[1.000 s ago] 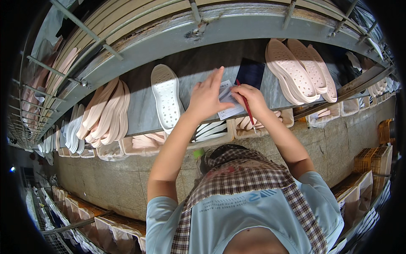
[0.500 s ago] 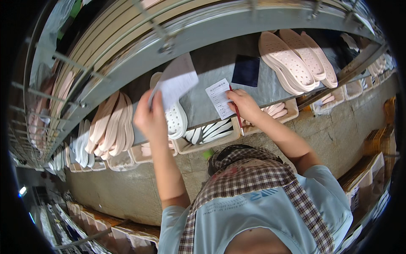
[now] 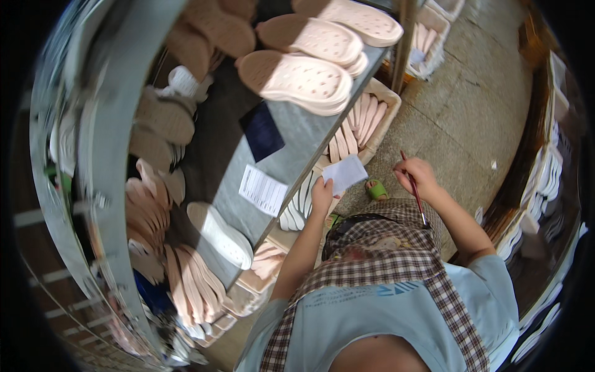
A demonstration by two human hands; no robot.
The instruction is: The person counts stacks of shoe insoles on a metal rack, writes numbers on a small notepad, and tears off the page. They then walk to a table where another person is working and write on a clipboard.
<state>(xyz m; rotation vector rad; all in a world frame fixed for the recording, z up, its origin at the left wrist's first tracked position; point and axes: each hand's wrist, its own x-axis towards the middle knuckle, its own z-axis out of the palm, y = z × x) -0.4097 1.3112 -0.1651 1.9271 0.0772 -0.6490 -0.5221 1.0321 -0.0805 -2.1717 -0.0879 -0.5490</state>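
Note:
My left hand (image 3: 321, 197) pinches a small white sheet of paper (image 3: 345, 175), holding it off the edge of the grey bench (image 3: 313, 133). To its right, my right hand (image 3: 418, 177) is closed round a slim dark-red pen-like stick (image 3: 413, 186) with a pale lower end. A printed white slip (image 3: 263, 190) lies on the bench, with a dark blue square (image 3: 263, 131) just beyond it. Pink perforated shoe soles (image 3: 300, 80) are stacked farther along. Nearer, a white perforated sole (image 3: 223, 234) rests on the bench.
Bins of pink soles (image 3: 372, 118) stand below the bench edge. More pink soles (image 3: 189, 282) lean together at the left, beside a grey metal frame (image 3: 102, 155). Tiled floor (image 3: 462, 99) runs between the bench and racks of white soles (image 3: 545, 180) on the right.
My view has turned rightward. My left hand has lowered with the paper and moved right. My right hand has left the printed slip on the bench and drawn back with the red stick.

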